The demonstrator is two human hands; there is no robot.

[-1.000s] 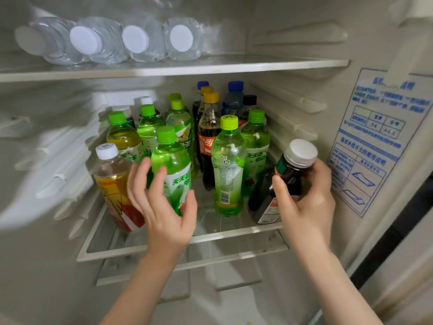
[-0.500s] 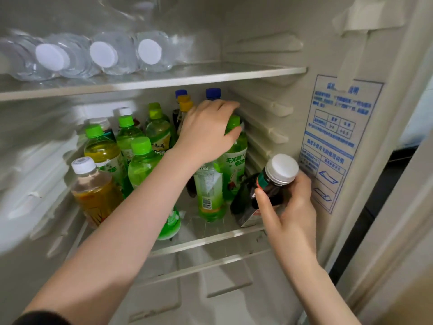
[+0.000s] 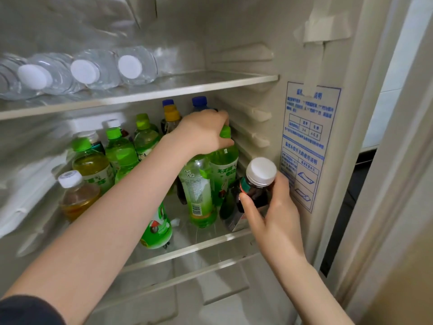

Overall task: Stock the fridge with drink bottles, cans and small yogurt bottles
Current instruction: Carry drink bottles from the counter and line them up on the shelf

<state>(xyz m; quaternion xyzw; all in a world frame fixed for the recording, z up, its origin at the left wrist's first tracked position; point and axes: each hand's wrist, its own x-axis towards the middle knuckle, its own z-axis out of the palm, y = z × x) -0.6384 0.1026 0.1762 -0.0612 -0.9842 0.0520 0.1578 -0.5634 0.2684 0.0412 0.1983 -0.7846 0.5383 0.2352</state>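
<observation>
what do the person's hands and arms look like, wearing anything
Both are bare: left hand and right hand show no gloves, rings or watch. A dark sleeve shows on the left arm at the picture's lower left corner; the right forearm is uncovered as far as the picture shows.

- Green bottles (image 3: 222,170): glossy clear plastic, printed film labels.
- Dark bottle (image 3: 254,193): glossy, ribbed matt white cap.
- Shelf (image 3: 187,83): smooth clear pane.
- Fridge wall (image 3: 253,26): smooth off-white plastic.
- Sticker (image 3: 304,141): printed paper.

Dark white-capped bottle (image 3: 255,191) tilted, front right of shelf (image 3: 199,247), green bottles (image 3: 222,167) upright
</observation>
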